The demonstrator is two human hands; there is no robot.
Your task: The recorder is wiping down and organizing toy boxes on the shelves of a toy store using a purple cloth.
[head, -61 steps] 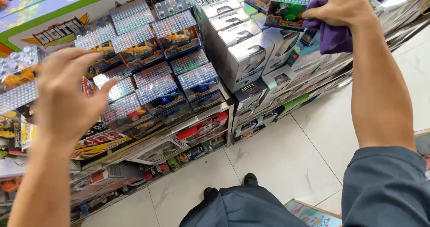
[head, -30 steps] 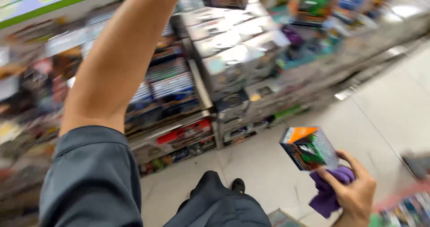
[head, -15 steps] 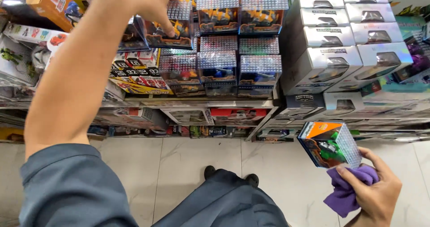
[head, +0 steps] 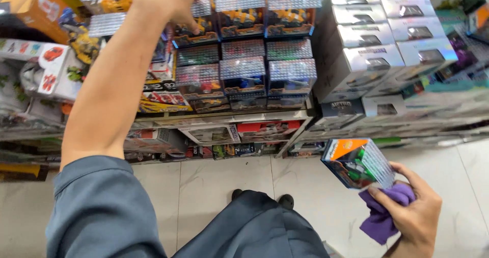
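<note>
Right now we see our right hand (head: 415,215) at lower right of the frame, fingers closed around a purple cloth (head: 382,220) and pinching a boxed toy car (head: 356,162) with an orange corner, held off the shelf above the tiled floor (head: 224,187). Our left hand (head: 170,1) reaches to the top of the frame, fingertips on the stacked toy boxes (head: 244,19); whether it grips one we cannot tell. One box is out with the cloth against it; the shelved rows sit in place.

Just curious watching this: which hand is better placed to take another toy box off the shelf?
Probably the left hand: it is up at the stacked toy boxes. The right hand is low, holding a boxed toy and purple cloth.
</note>
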